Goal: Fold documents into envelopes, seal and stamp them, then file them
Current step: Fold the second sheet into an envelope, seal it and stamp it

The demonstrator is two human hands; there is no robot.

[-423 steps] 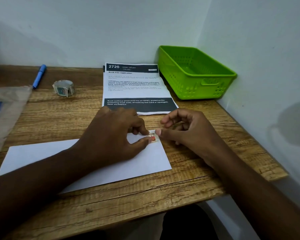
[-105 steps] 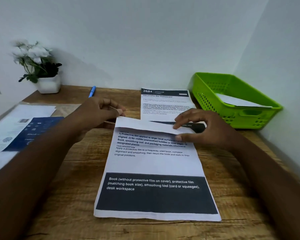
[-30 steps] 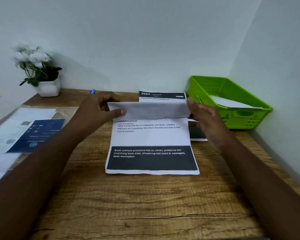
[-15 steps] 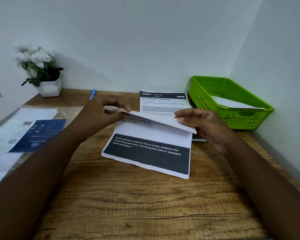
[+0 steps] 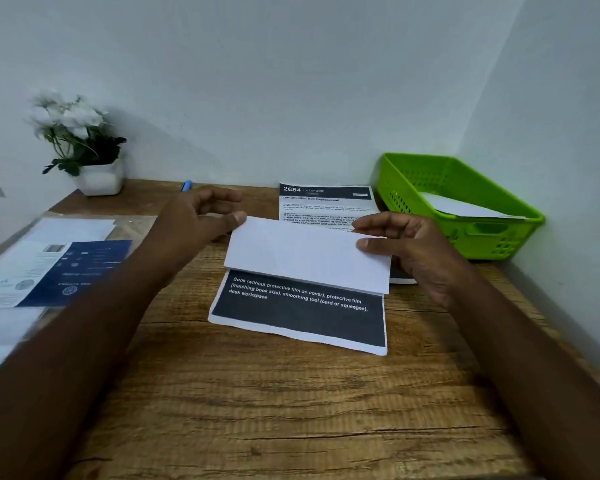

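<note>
One white envelope (image 5: 465,206) already lies in the green perforated plastic basket (image 5: 492,233) beyond your right hand (image 5: 409,251), so one round looks finished. You are mid-fold on the white printed paper sheet (image 5: 302,292) lying between your hands on the grained wooden tabletop (image 5: 291,410): its top flap is doubled over, its black band exposed nearer you. Your right hand pinches the flap's right edge, thumb on top; your left hand (image 5: 201,220) touches its left corner, fingers loosely spread. Creasing, enveloping, sealing, stamping and filing remain. Another printed sheet (image 5: 323,206) waits behind.
</note>
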